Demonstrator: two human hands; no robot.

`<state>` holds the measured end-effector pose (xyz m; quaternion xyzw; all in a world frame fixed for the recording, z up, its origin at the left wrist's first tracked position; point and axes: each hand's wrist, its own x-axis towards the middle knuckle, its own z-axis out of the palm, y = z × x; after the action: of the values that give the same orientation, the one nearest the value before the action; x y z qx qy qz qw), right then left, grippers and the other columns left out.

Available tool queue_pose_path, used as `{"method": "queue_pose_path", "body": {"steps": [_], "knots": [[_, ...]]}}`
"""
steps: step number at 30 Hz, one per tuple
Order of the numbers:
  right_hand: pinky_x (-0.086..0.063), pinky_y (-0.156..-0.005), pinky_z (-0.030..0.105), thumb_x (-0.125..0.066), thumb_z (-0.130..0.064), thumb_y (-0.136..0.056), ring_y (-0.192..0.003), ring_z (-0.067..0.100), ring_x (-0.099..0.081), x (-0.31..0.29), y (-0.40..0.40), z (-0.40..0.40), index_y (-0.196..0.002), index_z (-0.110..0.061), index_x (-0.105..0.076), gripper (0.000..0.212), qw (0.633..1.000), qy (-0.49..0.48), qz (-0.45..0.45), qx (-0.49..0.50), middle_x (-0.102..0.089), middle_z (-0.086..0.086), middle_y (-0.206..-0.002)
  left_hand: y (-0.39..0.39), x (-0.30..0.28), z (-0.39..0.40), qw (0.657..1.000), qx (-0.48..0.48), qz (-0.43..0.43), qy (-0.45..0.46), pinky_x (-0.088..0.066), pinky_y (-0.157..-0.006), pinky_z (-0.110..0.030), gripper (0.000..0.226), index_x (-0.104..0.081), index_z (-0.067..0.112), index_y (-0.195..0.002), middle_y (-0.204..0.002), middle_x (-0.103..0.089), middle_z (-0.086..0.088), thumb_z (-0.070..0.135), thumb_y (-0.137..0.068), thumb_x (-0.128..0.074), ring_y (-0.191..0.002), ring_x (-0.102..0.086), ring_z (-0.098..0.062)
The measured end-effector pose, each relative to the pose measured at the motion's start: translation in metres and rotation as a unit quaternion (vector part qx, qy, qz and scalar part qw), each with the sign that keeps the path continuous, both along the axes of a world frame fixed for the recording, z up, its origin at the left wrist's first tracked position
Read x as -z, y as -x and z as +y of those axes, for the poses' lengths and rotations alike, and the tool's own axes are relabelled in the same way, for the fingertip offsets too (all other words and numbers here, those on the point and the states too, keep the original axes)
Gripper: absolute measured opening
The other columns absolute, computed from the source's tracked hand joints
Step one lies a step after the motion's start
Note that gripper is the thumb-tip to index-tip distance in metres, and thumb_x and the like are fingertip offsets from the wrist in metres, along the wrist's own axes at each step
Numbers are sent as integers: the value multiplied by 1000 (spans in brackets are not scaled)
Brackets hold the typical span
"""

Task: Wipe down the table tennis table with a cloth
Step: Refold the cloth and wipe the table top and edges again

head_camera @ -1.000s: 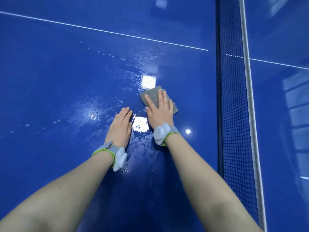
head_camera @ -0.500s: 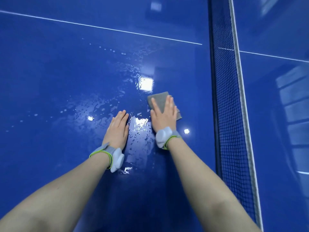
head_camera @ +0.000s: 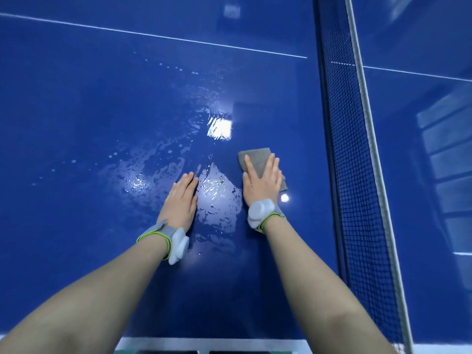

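From the head camera, the right hand (head_camera: pixel 261 178) lies flat with straight fingers pressing a grey cloth (head_camera: pixel 256 159) onto the blue table (head_camera: pixel 76 111), near the net (head_camera: pixel 352 175) on the right. The left hand (head_camera: pixel 181 200) rests flat on the table, fingers straight and together, just left of a wet patch (head_camera: pixel 217 190) between the hands. Both wrists wear bands (head_camera: pixel 260 213).

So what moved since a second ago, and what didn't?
The right hand slid the grey cloth back toward the person and closer to the net, its fingers flat on top throughout. The left hand stayed flat on the wet blue table. Nothing was picked up or let go.
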<state>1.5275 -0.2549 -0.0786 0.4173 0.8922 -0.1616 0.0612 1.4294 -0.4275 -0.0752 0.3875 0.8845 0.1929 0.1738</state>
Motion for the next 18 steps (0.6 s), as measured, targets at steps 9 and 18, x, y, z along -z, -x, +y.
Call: {"method": "queue_pose_path", "body": {"steps": [9,18], "knots": [[-19,-114,45,-23,-40,-95,-142,33,-24,9,-35,-52,-139,-35,-45,50,984,-21,37,-174,-27,17,-153,-8,0,-22,1000,17,-2,24,8,-111,-20,47,-22,11,-146,-155,-12,-1,16,-100,-32,-144,-5,-15],[2,-117,43,-20,-39,-102,-146,31,8,7,-38,-81,-150,-38,-12,49,999,-19,12,33,7,15,-158,-14,-1,-50,999,37,17,35,7,-112,-24,48,-21,14,-146,-156,-12,-1,17,-100,-34,-144,-4,-16]]}}
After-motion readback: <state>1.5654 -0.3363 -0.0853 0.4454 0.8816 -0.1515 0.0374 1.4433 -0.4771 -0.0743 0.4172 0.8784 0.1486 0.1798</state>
